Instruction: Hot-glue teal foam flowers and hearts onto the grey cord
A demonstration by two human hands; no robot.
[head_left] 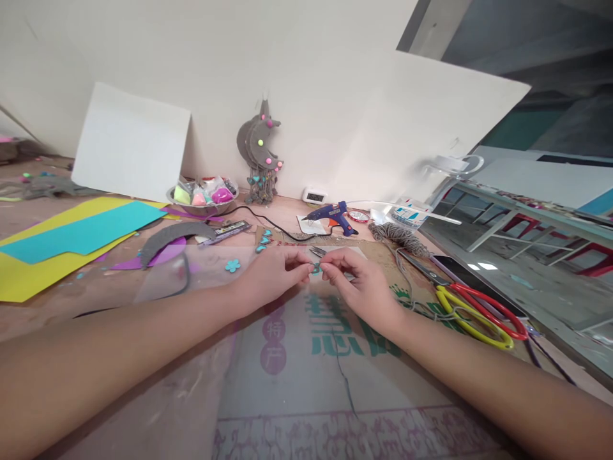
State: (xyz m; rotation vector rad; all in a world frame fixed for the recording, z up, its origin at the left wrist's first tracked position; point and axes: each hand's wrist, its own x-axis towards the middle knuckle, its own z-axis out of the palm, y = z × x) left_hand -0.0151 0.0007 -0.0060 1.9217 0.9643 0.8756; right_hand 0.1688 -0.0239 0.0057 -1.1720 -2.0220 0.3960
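My left hand (pixel 271 275) and my right hand (pixel 364 284) meet over the mat, each in a pinch. Between their fingertips is a small teal piece (pixel 317 269), partly hidden, its exact shape too small to make out. A thin dark grey strand (pixel 343 377) lies on the mat below; whether it joins the piece I cannot tell. Left of my left hand lies a teal flower (pixel 232 266). Several small teal pieces (pixel 263 241) sit just beyond that hand. Pointed metal tips (pixel 318 252), perhaps of a tool, show behind my fingers.
A blue glue gun (pixel 330 218) stands beyond my hands. At right are red-and-yellow-handled scissors (pixel 479 313), a phone (pixel 479 284) and grey yarn (pixel 400 238). Coloured sheets (pixel 90 233) and a metal bowl of bags (pixel 204 207) lie left. A grey moon decoration (pixel 258 144) stands against the wall.
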